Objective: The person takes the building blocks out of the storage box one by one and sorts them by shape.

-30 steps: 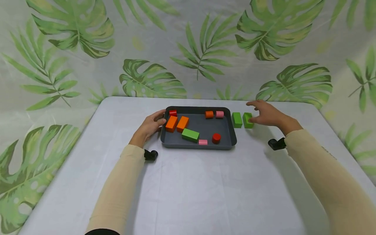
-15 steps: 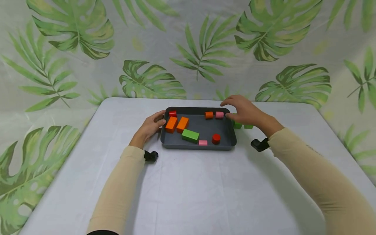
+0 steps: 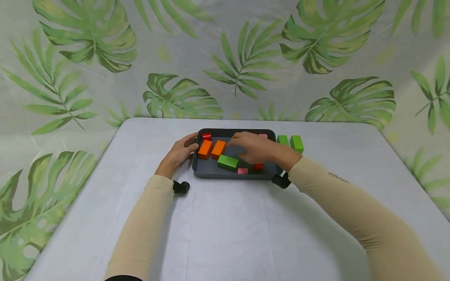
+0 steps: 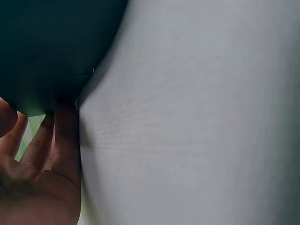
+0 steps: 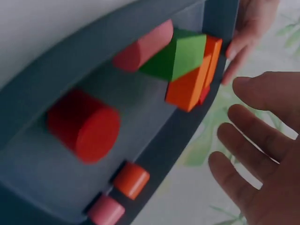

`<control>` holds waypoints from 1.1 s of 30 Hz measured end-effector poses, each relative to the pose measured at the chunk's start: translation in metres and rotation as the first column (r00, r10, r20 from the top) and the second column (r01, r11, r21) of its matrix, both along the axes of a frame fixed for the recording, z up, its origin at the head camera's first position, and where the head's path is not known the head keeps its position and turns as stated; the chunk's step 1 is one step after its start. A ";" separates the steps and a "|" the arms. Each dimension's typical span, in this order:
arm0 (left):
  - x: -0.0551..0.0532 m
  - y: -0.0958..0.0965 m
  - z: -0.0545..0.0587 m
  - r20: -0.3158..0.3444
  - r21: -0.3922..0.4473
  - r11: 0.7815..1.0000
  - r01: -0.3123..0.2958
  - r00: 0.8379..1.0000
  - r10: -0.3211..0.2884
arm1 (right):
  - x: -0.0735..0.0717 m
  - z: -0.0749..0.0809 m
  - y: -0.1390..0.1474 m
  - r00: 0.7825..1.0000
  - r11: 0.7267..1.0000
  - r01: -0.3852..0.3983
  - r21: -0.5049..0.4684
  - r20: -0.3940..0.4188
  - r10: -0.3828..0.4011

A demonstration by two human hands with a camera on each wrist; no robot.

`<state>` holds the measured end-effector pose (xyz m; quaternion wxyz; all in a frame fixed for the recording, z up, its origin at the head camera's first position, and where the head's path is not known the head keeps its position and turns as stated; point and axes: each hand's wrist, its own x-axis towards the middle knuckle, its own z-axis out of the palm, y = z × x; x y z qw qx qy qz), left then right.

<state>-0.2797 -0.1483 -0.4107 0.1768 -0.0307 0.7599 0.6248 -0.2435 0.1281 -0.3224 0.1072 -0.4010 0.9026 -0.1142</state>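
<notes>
My left hand [image 3: 180, 153] rests against the left wall of a dark grey tray [image 3: 211, 174], thumb and fingers at its rim. In the left wrist view its fingers [image 4: 64, 136] look fairly straight, tips hidden by the tray. My right hand [image 3: 254, 147] is over the tray, fingers spread, holding nothing; the right wrist view shows its bare fingers [image 5: 246, 140]. Nearest its fingertips are an orange block [image 3: 218, 150] and a green block [image 3: 227, 163]. The hand partly covers a red cylinder [image 3: 258, 167]; a small orange cylinder [image 5: 131, 179] is hidden in the head view.
Another orange block [image 3: 205, 150] and a red piece [image 3: 206, 136] lie at the tray's left. Pink cylinders [image 3: 242, 171] [image 5: 106, 209] lie near its front and back right. Outside, right of the tray, two green blocks [image 3: 297, 144] stand on the white tablecloth [image 3: 225, 226].
My right hand has moved left from the green blocks outside the tray to above the tray's middle, carrying nothing. My left hand and the blocks have stayed in place.
</notes>
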 end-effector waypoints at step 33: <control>0.002 0.001 -0.001 -0.002 -0.009 1.000 -0.015 1.000 0.015 | -0.004 -0.035 -0.039 0.966 0.970 0.079 0.231 0.224 -0.132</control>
